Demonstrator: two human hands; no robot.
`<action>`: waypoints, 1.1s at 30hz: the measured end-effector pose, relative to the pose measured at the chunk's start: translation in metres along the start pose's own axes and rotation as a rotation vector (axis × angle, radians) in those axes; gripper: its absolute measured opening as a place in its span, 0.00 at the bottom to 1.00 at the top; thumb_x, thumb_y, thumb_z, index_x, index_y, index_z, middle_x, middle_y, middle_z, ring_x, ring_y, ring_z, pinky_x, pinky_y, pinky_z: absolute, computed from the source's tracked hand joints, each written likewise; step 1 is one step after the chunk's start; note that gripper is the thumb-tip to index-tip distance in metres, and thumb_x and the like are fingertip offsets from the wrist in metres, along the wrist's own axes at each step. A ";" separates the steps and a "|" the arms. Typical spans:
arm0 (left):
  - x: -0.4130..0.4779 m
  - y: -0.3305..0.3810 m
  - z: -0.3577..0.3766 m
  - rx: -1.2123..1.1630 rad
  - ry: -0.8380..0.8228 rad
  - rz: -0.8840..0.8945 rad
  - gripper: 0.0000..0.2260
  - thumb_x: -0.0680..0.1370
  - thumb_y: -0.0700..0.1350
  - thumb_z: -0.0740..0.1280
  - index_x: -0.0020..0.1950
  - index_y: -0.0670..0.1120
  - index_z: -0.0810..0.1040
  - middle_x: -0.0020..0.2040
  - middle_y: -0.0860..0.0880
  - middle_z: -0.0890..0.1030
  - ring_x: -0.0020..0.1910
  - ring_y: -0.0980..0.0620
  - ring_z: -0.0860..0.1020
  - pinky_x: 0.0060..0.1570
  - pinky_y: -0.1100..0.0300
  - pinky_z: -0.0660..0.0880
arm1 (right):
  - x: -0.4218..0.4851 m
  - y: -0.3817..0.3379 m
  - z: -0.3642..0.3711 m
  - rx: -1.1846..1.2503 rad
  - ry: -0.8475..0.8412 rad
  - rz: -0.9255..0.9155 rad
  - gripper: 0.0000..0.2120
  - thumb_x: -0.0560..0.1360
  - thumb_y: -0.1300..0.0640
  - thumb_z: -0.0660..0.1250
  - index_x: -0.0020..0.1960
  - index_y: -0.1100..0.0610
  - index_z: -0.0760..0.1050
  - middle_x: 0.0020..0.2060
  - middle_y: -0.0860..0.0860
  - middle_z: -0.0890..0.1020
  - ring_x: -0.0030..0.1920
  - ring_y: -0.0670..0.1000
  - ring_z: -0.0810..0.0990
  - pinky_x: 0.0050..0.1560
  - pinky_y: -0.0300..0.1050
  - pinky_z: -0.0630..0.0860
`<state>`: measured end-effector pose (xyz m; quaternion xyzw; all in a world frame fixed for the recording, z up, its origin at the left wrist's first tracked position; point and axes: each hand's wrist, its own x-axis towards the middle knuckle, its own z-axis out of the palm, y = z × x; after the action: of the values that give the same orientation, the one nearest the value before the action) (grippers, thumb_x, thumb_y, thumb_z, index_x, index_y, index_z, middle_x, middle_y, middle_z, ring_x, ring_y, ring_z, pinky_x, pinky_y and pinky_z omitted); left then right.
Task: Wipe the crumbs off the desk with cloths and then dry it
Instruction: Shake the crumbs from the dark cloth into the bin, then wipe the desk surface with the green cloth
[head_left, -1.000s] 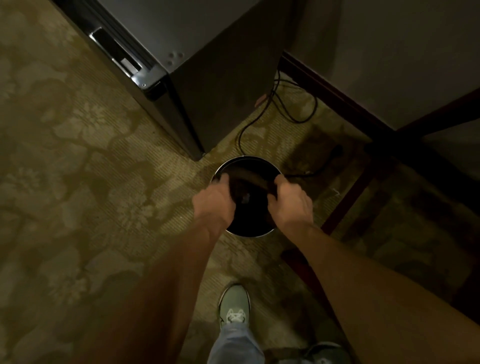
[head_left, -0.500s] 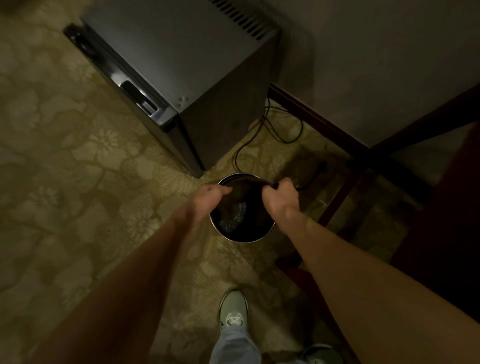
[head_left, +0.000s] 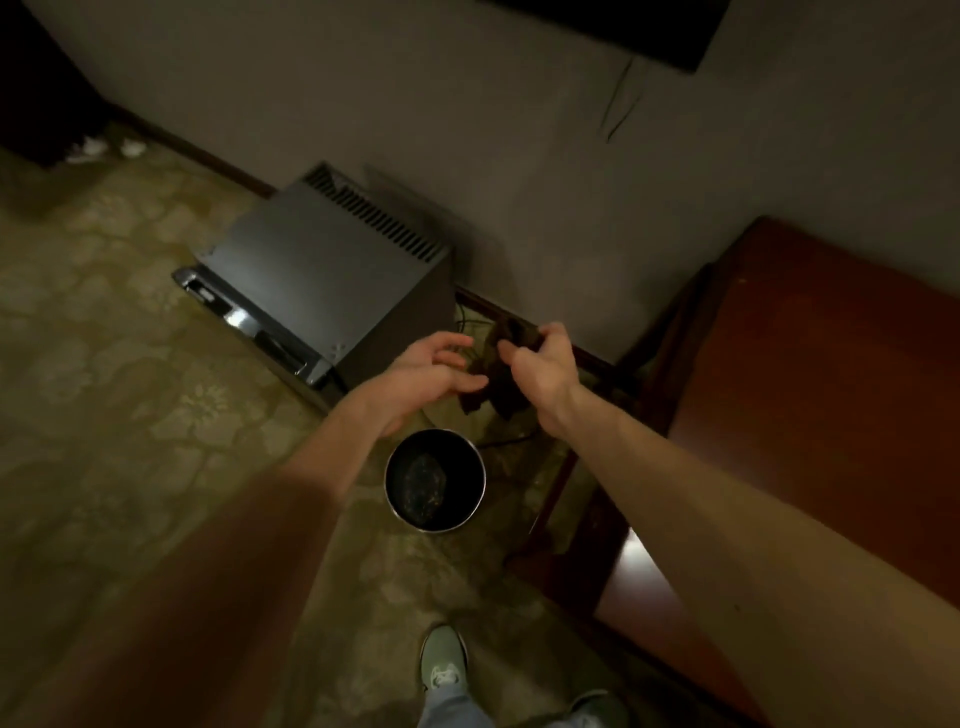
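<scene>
Grip: right hand (head_left: 545, 364) pinches bunched dark cloth (head_left: 498, 384), fingers curled round upper part; rest of cloth hangs free. Left hand (head_left: 426, 366) relaxed, fingers spread, just beside cloth, holding nothing. Change: both hands were down at bin (head_left: 484, 480) rim a second ago; now raised clear above it. Judgement: crumbs shaken out; cloth ready for return to desk (head_left: 831, 395), at right. Drying not yet done.

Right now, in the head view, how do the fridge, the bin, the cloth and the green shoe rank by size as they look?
1. grey fridge
2. round bin
3. dark cloth and green shoe: too alike to rank; the right hand hides part of the cloth, which hangs nearer the camera.
</scene>
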<state>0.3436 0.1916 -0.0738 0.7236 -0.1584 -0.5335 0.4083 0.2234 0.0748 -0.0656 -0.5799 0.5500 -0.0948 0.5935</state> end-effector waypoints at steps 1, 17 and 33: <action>-0.010 0.021 0.006 0.109 -0.028 0.018 0.28 0.72 0.50 0.82 0.70 0.55 0.77 0.66 0.48 0.77 0.60 0.52 0.80 0.64 0.55 0.77 | -0.007 -0.015 -0.013 0.005 0.015 -0.025 0.10 0.82 0.55 0.69 0.57 0.54 0.68 0.50 0.52 0.79 0.56 0.55 0.81 0.61 0.56 0.80; -0.078 0.211 0.272 -0.423 -0.217 -0.103 0.11 0.84 0.40 0.61 0.59 0.38 0.80 0.54 0.38 0.83 0.49 0.45 0.82 0.53 0.50 0.79 | -0.118 -0.049 -0.316 -0.217 0.261 -0.236 0.09 0.75 0.68 0.70 0.51 0.60 0.86 0.39 0.49 0.83 0.38 0.45 0.81 0.32 0.24 0.69; -0.020 0.215 0.528 0.209 -0.042 0.015 0.23 0.80 0.42 0.73 0.73 0.55 0.72 0.62 0.45 0.80 0.56 0.43 0.80 0.57 0.45 0.82 | -0.019 0.092 -0.512 0.031 0.188 -0.001 0.10 0.72 0.70 0.72 0.49 0.58 0.77 0.43 0.54 0.80 0.42 0.48 0.77 0.44 0.37 0.78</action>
<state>-0.0961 -0.1501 0.0511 0.7497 -0.2273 -0.5259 0.3312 -0.2226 -0.1815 0.0135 -0.5596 0.6012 -0.1576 0.5482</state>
